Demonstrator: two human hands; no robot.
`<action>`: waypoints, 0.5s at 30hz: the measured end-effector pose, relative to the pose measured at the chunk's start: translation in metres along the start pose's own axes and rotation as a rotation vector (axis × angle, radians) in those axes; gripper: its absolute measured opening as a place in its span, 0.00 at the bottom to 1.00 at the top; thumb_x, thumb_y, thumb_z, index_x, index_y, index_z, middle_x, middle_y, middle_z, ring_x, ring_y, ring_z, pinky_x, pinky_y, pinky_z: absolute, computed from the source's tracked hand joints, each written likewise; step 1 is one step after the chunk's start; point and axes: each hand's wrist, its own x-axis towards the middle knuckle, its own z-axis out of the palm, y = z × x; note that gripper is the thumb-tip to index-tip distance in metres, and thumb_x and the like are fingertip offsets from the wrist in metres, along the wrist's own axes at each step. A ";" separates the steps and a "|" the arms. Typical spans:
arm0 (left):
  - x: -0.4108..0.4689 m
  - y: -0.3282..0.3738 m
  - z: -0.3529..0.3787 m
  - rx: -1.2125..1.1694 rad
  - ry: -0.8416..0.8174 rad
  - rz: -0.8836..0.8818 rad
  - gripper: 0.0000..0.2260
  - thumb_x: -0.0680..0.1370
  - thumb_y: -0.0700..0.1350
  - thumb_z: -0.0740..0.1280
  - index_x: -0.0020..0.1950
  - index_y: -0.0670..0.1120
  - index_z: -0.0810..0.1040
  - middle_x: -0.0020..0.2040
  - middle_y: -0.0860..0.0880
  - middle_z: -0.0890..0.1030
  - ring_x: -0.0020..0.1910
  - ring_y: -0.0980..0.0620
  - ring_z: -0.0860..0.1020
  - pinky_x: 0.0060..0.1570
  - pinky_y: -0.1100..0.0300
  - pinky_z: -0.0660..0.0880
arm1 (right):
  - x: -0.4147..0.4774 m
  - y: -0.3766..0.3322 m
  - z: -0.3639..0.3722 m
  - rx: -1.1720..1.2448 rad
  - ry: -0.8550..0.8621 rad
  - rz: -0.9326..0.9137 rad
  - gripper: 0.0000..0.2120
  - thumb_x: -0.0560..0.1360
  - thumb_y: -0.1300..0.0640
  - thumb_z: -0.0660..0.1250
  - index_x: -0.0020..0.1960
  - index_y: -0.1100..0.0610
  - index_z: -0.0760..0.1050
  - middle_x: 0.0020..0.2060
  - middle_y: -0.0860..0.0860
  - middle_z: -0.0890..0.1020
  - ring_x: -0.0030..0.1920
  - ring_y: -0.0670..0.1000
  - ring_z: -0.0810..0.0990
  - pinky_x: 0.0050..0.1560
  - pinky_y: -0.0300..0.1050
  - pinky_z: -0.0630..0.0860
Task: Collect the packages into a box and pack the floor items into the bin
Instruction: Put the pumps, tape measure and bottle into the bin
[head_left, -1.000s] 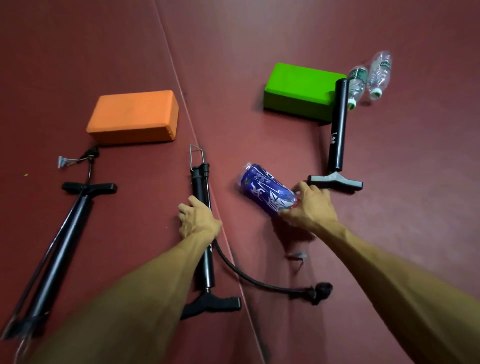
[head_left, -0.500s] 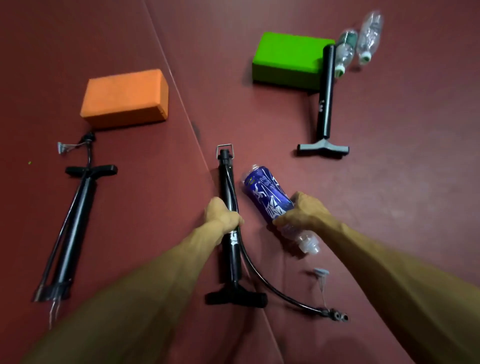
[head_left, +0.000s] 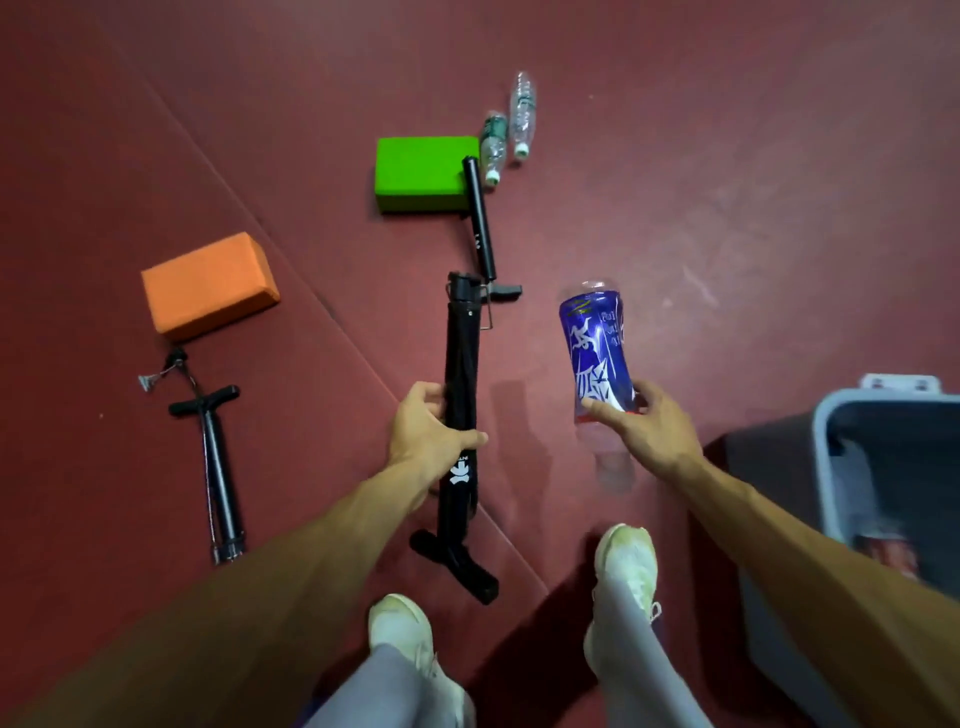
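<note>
My left hand (head_left: 428, 431) grips a black air pump (head_left: 460, 374) around its barrel and holds it lifted off the red floor, handle end toward me. My right hand (head_left: 641, 428) holds a clear bottle with a blue label (head_left: 597, 353), cap end pointing down at me. A grey bin (head_left: 831, 467) stands at the right edge, just right of my right forearm. On the floor lie an orange block (head_left: 208, 286), a green block (head_left: 423, 174), a second black pump (head_left: 218, 467) at left and a third black pump (head_left: 480, 223) leaning against the green block.
Two clear water bottles (head_left: 506, 135) lie beyond the green block. My two white shoes (head_left: 626, 561) stand on the floor below my hands. A seam in the red mat runs diagonally from upper left toward my feet.
Both hands rose from the floor, lifting the pump and the blue bottle. My view pulled back and up, so my feet and the grey bin came into sight.
</note>
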 end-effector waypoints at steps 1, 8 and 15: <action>-0.014 0.015 -0.001 0.026 -0.045 0.025 0.27 0.60 0.37 0.80 0.53 0.51 0.73 0.42 0.54 0.80 0.40 0.54 0.81 0.42 0.60 0.78 | -0.016 -0.001 -0.018 0.032 0.010 0.017 0.18 0.66 0.44 0.75 0.53 0.49 0.78 0.44 0.46 0.83 0.41 0.45 0.80 0.41 0.41 0.72; -0.075 0.091 0.070 0.124 -0.290 0.150 0.20 0.61 0.40 0.80 0.45 0.56 0.75 0.24 0.66 0.78 0.26 0.73 0.75 0.25 0.80 0.67 | -0.062 0.061 -0.131 0.179 0.126 0.099 0.18 0.68 0.48 0.75 0.55 0.53 0.80 0.43 0.46 0.84 0.42 0.44 0.82 0.46 0.34 0.77; -0.145 0.132 0.243 0.062 -0.421 0.098 0.15 0.63 0.41 0.79 0.44 0.52 0.79 0.36 0.54 0.84 0.39 0.54 0.83 0.47 0.58 0.80 | -0.075 0.185 -0.258 0.349 0.306 0.243 0.13 0.68 0.49 0.75 0.50 0.52 0.80 0.45 0.51 0.85 0.41 0.48 0.81 0.51 0.54 0.78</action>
